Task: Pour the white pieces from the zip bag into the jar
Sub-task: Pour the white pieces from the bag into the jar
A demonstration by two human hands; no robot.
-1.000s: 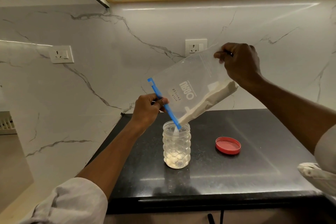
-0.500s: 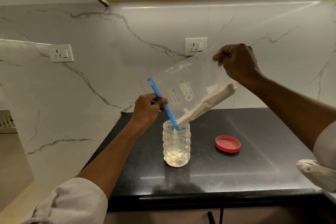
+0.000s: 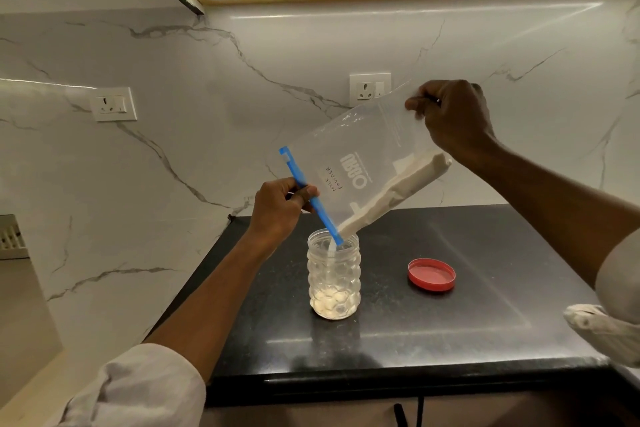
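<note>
Two hands work the zip bag (image 3: pixel 360 163) tilted above the jar (image 3: pixel 334 279): left hand (image 3: pixel 277 210) pinching its blue zip edge at the jar's mouth, right hand (image 3: pixel 453 118) gripping the raised corner. Pouring's underway — most white pieces (image 3: pixel 398 189) remain bagged, so lift higher next.

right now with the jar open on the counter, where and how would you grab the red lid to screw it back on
Take the red lid by its rim, coming straight down from above with fingers spread around the edge. It lies flat on the black counter, hollow side up, apart from the jar on that jar's right, so only the thin rim offers a hold. It would probably need flipping over before it goes on.
</note>
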